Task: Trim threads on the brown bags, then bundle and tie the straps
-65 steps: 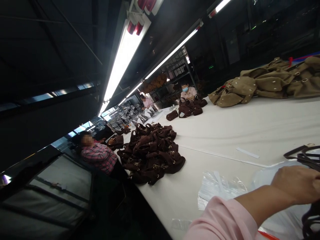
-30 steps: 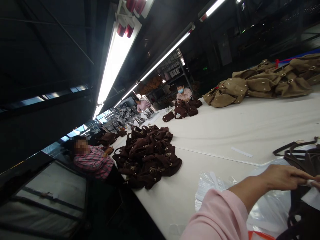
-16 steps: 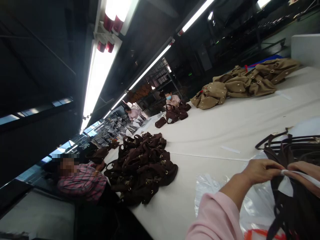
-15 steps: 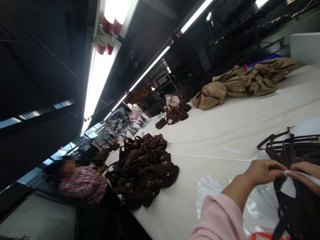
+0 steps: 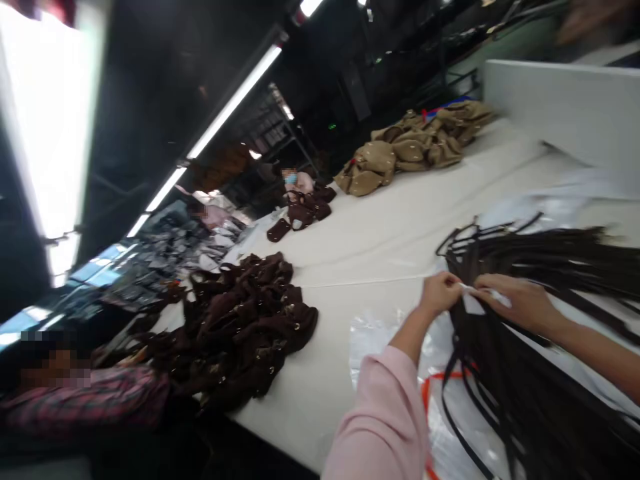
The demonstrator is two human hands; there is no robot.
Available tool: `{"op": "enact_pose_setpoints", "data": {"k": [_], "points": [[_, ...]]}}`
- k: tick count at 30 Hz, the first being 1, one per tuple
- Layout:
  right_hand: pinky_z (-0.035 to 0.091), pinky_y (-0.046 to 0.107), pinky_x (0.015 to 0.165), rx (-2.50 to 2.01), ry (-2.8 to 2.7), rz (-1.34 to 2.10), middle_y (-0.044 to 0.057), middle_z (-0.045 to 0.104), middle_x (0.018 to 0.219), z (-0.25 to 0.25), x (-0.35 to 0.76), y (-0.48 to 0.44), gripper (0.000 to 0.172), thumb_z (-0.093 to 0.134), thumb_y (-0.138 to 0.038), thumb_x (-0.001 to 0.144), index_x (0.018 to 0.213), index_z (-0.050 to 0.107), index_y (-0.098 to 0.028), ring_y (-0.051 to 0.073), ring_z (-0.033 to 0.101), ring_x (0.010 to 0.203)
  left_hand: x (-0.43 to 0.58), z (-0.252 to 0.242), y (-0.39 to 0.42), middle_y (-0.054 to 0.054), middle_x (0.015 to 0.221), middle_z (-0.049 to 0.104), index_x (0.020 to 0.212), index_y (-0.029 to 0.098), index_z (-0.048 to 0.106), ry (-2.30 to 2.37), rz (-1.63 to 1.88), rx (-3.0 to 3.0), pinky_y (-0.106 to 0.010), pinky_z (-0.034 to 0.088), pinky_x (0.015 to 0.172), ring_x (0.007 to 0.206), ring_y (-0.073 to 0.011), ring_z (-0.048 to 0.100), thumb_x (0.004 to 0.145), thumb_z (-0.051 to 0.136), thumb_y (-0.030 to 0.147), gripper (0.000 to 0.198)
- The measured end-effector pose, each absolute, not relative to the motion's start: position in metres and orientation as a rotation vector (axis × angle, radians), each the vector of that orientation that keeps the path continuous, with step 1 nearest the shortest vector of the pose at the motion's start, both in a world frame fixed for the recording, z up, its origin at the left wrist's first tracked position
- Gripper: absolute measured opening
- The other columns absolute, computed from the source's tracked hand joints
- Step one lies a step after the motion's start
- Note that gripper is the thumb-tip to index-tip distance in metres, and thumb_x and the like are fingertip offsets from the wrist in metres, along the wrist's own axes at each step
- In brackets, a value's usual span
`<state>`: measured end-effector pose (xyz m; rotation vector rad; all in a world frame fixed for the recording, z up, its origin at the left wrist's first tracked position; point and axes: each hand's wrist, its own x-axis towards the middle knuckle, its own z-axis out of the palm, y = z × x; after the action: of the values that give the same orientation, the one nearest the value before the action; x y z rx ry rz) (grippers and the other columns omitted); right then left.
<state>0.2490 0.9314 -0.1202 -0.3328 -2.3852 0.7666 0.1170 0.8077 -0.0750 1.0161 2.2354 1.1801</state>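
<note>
The view has swung toward 3 o'clock, so both hands now show: left hand and right hand have fingers clamped on a narrow white flexible strip across long dark-brown flat straps at 4 o'clock, apparently cinching them.

A bag workshop: dark straps and piled brown bags on a long white table, co-workers, tube lights overhead

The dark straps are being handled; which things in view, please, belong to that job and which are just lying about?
Job in hand: left hand, right hand, dark straps, white strip.
Apparently lying about: brown bags, khaki bags.
</note>
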Motion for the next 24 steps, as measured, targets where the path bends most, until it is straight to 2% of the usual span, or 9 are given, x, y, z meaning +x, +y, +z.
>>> {"op": "enact_pose_setpoints", "data": {"k": [3, 8, 14, 18, 21, 24], "points": [[0.038, 0.032, 0.073, -0.347, -2.420, 0.948, 0.006, 0.065, 0.080, -0.099, 0.252, 0.920, 0.032, 0.045, -0.048, 0.091, 0.079, 0.060, -0.022, 0.021, 0.058, 0.077, 0.115, -0.083, 0.807, 0.000, 0.071, 0.063, 0.076, 0.015, 0.063, 2.274, 1.261, 0.967, -0.027, 0.048, 0.077, 0.072, -0.0135, 0.057, 0.074, 0.056, 0.012, 0.008], [0.034, 0.027, 0.067, -0.497, -2.398, 1.063, 0.000, 0.059, 0.071, -0.100, 0.253, 0.916, 0.019, 0.053, -0.033, 0.084, 0.071, 0.056, -0.019, 0.016, 0.051, 0.069, 0.108, -0.100, 0.811, 0.000, 0.072, 0.061, 0.079, 0.016, 0.059, 2.305, 1.343, 0.953, -0.028, 0.046, 0.074, 0.069, -0.0137, 0.057, 0.076, 0.054, 0.017, 0.006], [0.035, 0.024, 0.063, -0.552, -2.281, 1.207, -0.003, 0.057, 0.066, -0.109, 0.255, 0.911, 0.018, 0.056, -0.031, 0.083, 0.070, 0.056, -0.018, 0.013, 0.052, 0.064, 0.109, -0.099, 0.810, 0.002, 0.066, 0.059, 0.075, 0.018, 0.058, 2.347, 1.276, 1.021, -0.025, 0.045, 0.071, 0.065, -0.0124, 0.056, 0.074, 0.056, 0.014, 0.005], [0.038, 0.025, 0.066, -0.699, -2.215, 1.220, -0.001, 0.063, 0.073, -0.116, 0.263, 0.912, 0.022, 0.058, -0.036, 0.085, 0.073, 0.062, -0.018, 0.015, 0.056, 0.070, 0.101, -0.099, 0.801, 0.001, 0.071, 0.061, 0.079, 0.019, 0.058, 2.353, 1.247, 0.985, -0.026, 0.047, 0.073, 0.067, -0.0128, 0.058, 0.076, 0.055, 0.013, 0.007], [0.041, 0.028, 0.071, -0.877, -2.194, 1.219, 0.002, 0.067, 0.080, -0.123, 0.291, 0.914, 0.014, 0.061, -0.031, 0.080, 0.082, 0.068, -0.019, 0.018, 0.059, 0.075, 0.088, -0.098, 0.772, 0.001, 0.079, 0.064, 0.090, 0.020, 0.059, 2.317, 1.222, 0.885, -0.024, 0.048, 0.070, 0.067, -0.0114, 0.058, 0.075, 0.054, 0.010, 0.018], [0.045, 0.031, 0.071, -1.089, -2.127, 1.246, 0.004, 0.068, 0.077, -0.125, 0.335, 0.912, 0.025, 0.064, -0.032, 0.077, 0.096, 0.070, -0.017, 0.019, 0.060, 0.072, 0.082, -0.105, 0.721, 0.001, 0.081, 0.062, 0.094, 0.021, 0.061, 2.308, 1.162, 0.714, -0.023, 0.047, 0.066, 0.065, -0.0109, 0.057, 0.074, 0.059, 0.014, 0.022]]}}
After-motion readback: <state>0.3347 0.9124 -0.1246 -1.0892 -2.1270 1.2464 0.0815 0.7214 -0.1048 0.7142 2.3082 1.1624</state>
